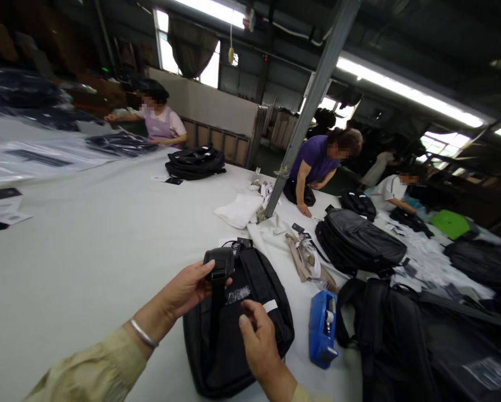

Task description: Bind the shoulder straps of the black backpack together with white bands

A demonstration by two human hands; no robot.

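Observation:
A black backpack [242,357] lies flat on the white-covered table in front of me, its shoulder straps facing up. My left hand [194,290] grips a black strap end [219,263], which looks folded or padded and is lifted above the upper left of the bag. A strap runs down from it over the backpack. Over the bag's right side hovers my right hand [261,340], fingers bent and thumb apart from the index finger, with nothing visible in it. Near it are a white strip [270,306] on the strap and a clear plastic patch [238,295]. A black tag [245,242] sits at the bag's top.
A blue tape dispenser [322,329] stands right of the bag, with more black backpacks [361,240] beyond it. Beige straps [303,257] lie near a grey metal post [300,134]. Co-workers [313,162] work across the table. Plastic-wrapped items [120,143] lie at far left.

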